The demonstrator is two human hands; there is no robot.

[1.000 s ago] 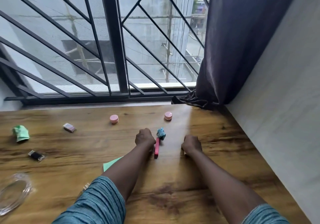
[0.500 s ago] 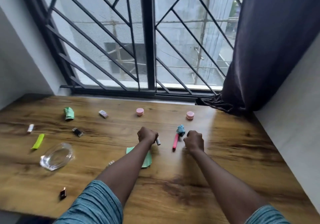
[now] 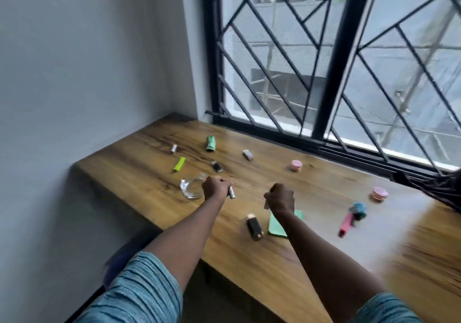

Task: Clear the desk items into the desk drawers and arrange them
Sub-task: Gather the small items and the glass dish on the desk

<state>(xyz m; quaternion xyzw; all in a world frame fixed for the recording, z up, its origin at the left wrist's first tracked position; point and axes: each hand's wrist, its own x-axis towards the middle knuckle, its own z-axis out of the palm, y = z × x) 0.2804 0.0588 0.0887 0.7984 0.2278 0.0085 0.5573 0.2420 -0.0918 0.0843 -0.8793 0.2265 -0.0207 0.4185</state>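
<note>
Head view: the left hand, just left of the frame's centre, is clenched round a small black-and-white tube whose end pokes out at its right side. The right hand, at centre, is curled tight on a pale item; only a tip shows, so what it is cannot be told. Other things lie scattered on the wooden desk: a glass dish just left of the left hand, a dark tube and green paper below the right hand, and a pink pen at the right. No drawer is in view. Gathering seems to be the step in hand. It would go best with both holds kept firm, the knuckles clear of the dish, and the loads taken to a drawer before reaching for more.
</note>
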